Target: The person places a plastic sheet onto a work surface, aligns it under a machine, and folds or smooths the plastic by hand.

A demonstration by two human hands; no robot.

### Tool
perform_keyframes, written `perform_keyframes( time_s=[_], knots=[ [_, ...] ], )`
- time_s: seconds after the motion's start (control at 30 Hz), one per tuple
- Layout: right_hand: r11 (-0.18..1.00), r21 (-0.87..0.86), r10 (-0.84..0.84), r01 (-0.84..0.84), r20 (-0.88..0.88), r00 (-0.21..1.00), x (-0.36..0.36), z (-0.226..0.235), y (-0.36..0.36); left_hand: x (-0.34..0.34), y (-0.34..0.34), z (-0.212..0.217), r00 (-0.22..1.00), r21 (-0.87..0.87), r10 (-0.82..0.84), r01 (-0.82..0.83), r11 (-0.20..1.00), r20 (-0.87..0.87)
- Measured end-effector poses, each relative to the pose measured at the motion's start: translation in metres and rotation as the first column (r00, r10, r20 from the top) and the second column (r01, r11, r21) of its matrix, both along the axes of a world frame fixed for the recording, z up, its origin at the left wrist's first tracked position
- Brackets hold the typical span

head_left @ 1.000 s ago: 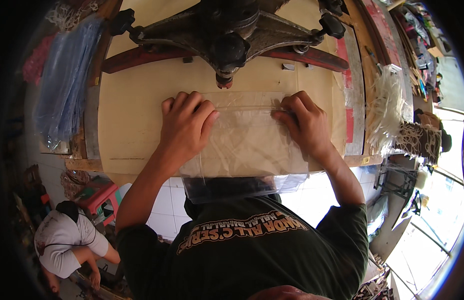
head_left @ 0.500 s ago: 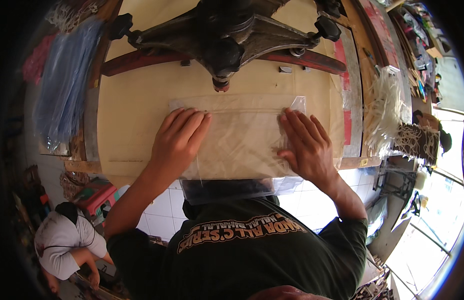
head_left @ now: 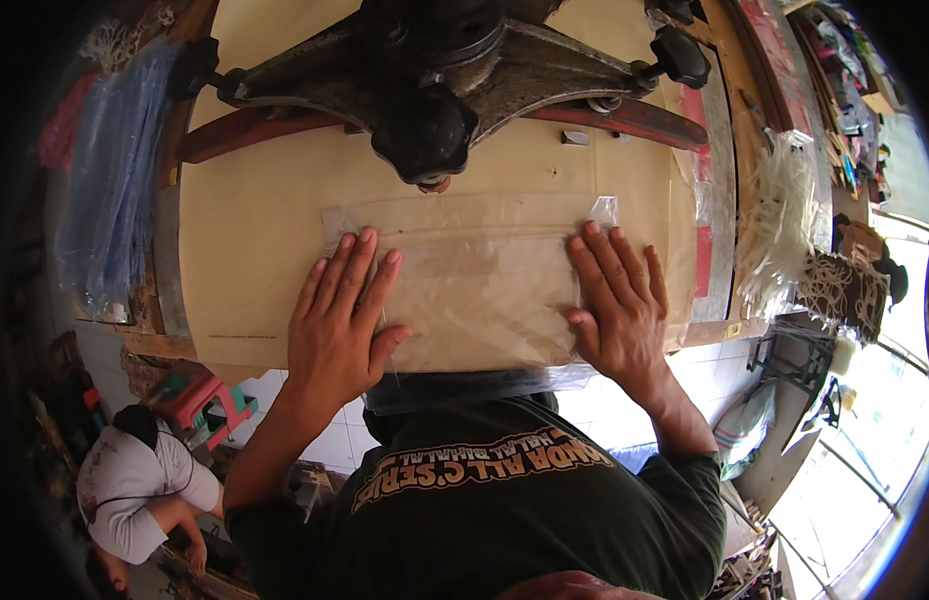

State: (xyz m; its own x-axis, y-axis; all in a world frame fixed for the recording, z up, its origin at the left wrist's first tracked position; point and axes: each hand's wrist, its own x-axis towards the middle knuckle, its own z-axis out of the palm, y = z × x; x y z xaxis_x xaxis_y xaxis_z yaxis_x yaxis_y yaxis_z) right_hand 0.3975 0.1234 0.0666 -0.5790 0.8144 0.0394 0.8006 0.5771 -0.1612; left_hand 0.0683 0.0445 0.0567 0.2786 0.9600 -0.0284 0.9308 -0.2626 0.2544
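Note:
A clear plastic sheet (head_left: 484, 290), folded or layered near its far edge, lies on the tan board (head_left: 244, 240). Its near end hangs over the board's front edge toward my shirt. My left hand (head_left: 336, 310) rests flat on the sheet's left side, fingers stretched out and pointing away from me. On the right side my right hand (head_left: 619, 295) presses flat too, with its fingers spread and thumb turned inward. Neither hand grips anything. Just beyond the sheet stands a dark metal frame with arms and black knobs (head_left: 424, 130), above a red curved bar (head_left: 254, 130).
Bluish plastic sheets (head_left: 114, 180) hang at the left, and a bundle of pale strips (head_left: 779, 230) hangs at the right. A person in a white shirt (head_left: 134, 480) crouches at the lower left, near a red stool (head_left: 189, 390). Small metal pieces (head_left: 574, 138) lie by the red bar.
My left hand has shifted nearer to me and leftward, its fingers and thumb spreading apart. The right hand's fingers have spread. The overhanging sheet end shows less, and the view has shifted slightly.

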Motion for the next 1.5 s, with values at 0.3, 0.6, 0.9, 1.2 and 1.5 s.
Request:
perform_keyframes(
  time_s=[0.3, 0.6, 0.9, 1.2, 1.5],
  knots=[
    [0.989, 0.015, 0.147, -0.146, -0.176, 0.973, 0.000, 0.034, 0.046, -0.012, 0.033, 0.025, 0.978, 0.066, 0.018, -0.033, 0.997, 0.207],
    [0.931, -0.252, 0.200, -0.266, -0.258, 0.945, -0.001, 0.040, 0.086, -0.029, 0.068, 0.054, 0.964, -0.132, -0.047, 0.084, 0.988, 0.262],
    [0.939, -0.270, 0.189, -0.214, -0.118, 0.975, -0.019, 0.046, 0.090, -0.037, 0.070, 0.045, 0.923, -0.189, 0.115, -0.047, 0.981, 0.368],
    [0.875, -0.402, 0.208, -0.270, -0.192, 0.959, 0.002, 0.076, 0.096, -0.053, 0.069, 0.071, 0.951, -0.093, 0.021, 0.008, 0.996, 0.309],
    [0.983, -0.121, 0.005, -0.137, -0.732, 0.681, 0.018, 0.229, -0.012, -0.019, -0.042, 0.241, 0.795, 0.398, -0.002, -0.302, 0.866, 0.607]
  ],
)
